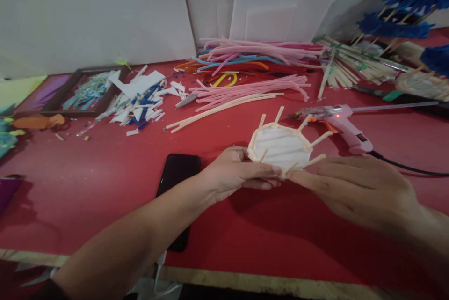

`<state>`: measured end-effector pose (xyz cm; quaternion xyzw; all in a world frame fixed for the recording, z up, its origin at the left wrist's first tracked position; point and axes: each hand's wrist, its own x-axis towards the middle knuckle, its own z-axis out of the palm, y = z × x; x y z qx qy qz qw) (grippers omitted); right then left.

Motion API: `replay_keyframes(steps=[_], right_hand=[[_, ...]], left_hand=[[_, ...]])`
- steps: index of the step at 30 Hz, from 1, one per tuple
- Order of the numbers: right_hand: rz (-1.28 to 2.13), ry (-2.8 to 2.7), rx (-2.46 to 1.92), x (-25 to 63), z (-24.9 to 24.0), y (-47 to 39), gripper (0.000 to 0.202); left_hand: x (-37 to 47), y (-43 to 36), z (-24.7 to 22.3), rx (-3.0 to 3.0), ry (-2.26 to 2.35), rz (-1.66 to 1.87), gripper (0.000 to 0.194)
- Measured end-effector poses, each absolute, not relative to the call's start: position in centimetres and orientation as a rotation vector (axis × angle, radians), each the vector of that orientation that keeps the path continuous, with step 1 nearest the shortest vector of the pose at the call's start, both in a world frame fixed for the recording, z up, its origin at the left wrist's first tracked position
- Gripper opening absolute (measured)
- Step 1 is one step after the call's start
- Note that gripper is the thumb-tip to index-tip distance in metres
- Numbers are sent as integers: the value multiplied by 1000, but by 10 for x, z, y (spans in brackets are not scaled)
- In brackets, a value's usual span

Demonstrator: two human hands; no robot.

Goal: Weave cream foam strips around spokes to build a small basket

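A round white disc with a cream rim and several short sticks standing up around its edge is held above the red table. My left hand grips its left and near edge, thumb on top and fingers beneath. At the near right edge, my right hand touches the rim with its fingertips; its fingers are bent together, partly hidden. Just behind the disc to the right lies a pink glue gun with a lit orange light, its nozzle pointing left.
A black phone lies partly beneath my left forearm. Pink pipe cleaners, white scraps and a dark-framed tray sit along the back. Wooden sticks and blue fringed pieces are at the back right.
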<state>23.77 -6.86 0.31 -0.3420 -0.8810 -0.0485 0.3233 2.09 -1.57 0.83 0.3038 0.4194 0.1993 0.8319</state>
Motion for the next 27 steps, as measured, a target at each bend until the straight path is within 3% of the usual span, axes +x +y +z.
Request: replay_keyframes(steps=[7, 11, 17, 27], right_hand=[[-163, -2238, -1020, 225, 22, -66, 29], [64, -2045, -1227, 226, 17, -71, 24], [487, -1870, -1375, 226, 19, -66, 37], [483, -1891, -1344, 228, 20, -64, 21]], left_hand=[[19, -14, 13, 604, 875, 461, 26], [17, -15, 13, 597, 847, 464, 34], [17, -16, 8, 619, 826, 507, 38], [19, -15, 10, 633, 863, 474, 38]])
